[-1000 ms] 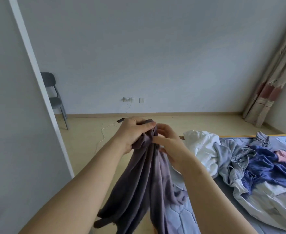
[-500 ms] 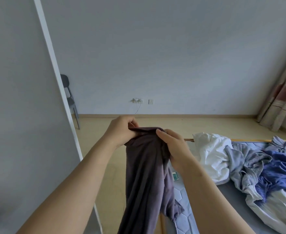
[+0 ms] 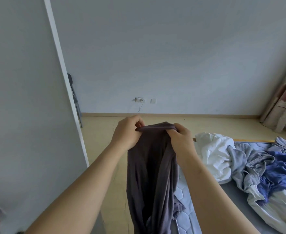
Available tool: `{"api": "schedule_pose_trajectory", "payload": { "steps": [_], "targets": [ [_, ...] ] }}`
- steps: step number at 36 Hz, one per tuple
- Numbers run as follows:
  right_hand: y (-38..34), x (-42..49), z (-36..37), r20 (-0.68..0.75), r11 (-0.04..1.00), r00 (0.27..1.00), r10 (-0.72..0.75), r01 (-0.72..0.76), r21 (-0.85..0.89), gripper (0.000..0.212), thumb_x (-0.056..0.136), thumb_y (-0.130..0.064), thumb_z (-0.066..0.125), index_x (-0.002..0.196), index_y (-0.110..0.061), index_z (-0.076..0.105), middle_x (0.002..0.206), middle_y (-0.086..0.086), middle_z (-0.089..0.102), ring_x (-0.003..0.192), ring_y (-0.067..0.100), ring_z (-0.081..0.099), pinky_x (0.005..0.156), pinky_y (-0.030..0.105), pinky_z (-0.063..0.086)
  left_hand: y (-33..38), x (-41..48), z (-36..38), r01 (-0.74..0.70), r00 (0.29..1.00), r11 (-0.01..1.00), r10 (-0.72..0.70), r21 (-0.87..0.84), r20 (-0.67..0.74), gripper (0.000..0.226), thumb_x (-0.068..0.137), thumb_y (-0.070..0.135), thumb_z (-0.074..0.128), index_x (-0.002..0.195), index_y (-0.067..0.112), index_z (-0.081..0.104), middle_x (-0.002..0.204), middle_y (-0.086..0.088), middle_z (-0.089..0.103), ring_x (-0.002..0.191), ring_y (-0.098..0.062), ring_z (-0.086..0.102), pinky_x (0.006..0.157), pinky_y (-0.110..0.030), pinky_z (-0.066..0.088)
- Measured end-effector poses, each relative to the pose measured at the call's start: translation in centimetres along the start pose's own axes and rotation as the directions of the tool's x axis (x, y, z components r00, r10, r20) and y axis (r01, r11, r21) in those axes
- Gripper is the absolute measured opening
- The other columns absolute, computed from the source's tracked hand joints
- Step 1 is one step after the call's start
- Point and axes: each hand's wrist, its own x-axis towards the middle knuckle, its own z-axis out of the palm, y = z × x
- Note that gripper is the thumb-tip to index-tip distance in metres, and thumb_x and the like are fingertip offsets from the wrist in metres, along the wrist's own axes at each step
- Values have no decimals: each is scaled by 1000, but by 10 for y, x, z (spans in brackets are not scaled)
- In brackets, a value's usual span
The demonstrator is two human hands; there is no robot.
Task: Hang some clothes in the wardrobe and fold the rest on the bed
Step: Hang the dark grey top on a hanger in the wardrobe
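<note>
Head view: left hand [image 3: 127, 132] and right hand [image 3: 181, 141] pinch a grey garment's [image 3: 152, 166] top edge. Garment hangs left of the bed [image 3: 186, 205].

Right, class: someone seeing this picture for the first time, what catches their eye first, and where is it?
First, the dark purple-grey garment hanging at centre, its top edge pinched by the left hand and the right hand. Next, the heap of white, grey and blue clothes on the bed at right.
</note>
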Motion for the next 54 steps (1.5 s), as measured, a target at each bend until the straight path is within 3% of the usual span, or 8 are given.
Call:
{"api": "schedule_pose_trajectory", "payload": {
  "steps": [20,23,26,28,33,46,50,54],
  "targets": [
    [-9,11,-36,-289,990,957,35,6,141,32,91,-3,33,71,-18,54,67,-3,45,62,12,39,58,24,32,-73,-10,-3,495,858,816,-513,299,-19,26,87,2,35,111,6,45,112,-17,45,96,-32,46,78,-37,43],
    [3,16,-32,-244,998,968,60,-58,17,28,93,-11,34,82,-17,59,73,0,51,67,13,45,63,25,39,-75,1,-8,597,798,797,-601,89,34,25,85,-1,34,105,0,49,101,-17,53,90,-31,50,73,-34,45],
    [18,17,-26,-237,969,962,138,-180,-168,33,86,-31,33,100,-31,62,104,6,60,106,29,52,97,44,42,-71,9,-13,737,616,495,-772,-460,158,24,85,-3,38,101,0,55,99,-18,58,91,-31,57,81,-42,51],
    [23,16,-25,-252,942,955,159,-223,-249,40,87,-30,30,114,-33,59,117,10,56,112,34,49,99,46,40,-63,10,-20,710,564,327,-795,-624,225,20,89,-2,39,96,4,56,93,-15,60,82,-28,57,72,-40,51],
    [16,14,-20,-119,945,949,291,-304,-116,27,93,-22,30,98,-14,56,70,2,45,64,19,42,67,30,38,-45,19,-40,569,611,209,-755,-796,238,21,94,3,39,98,8,59,89,-10,62,74,-23,60,63,-35,52],
    [-8,10,39,54,991,990,128,-129,22,35,95,-12,30,73,-22,55,77,0,55,75,18,50,76,33,39,-20,-12,-111,330,674,184,-732,-926,95,27,94,-1,37,79,7,58,73,-7,58,62,-16,56,39,-19,50],
    [-21,6,65,201,994,976,82,-95,57,27,92,-19,45,88,1,62,78,23,56,79,19,49,72,32,36,-23,-34,-139,282,616,239,-788,-929,-16,25,94,1,43,73,10,54,69,-5,55,59,-15,53,38,-16,46],
    [-33,-5,88,386,997,922,12,-40,64,26,90,-11,48,73,-16,67,80,5,65,78,19,58,73,31,42,-31,-60,-163,183,516,249,-848,-951,-123,24,94,2,43,73,10,52,66,-5,57,59,-14,54,37,-15,46]
  ]
}}
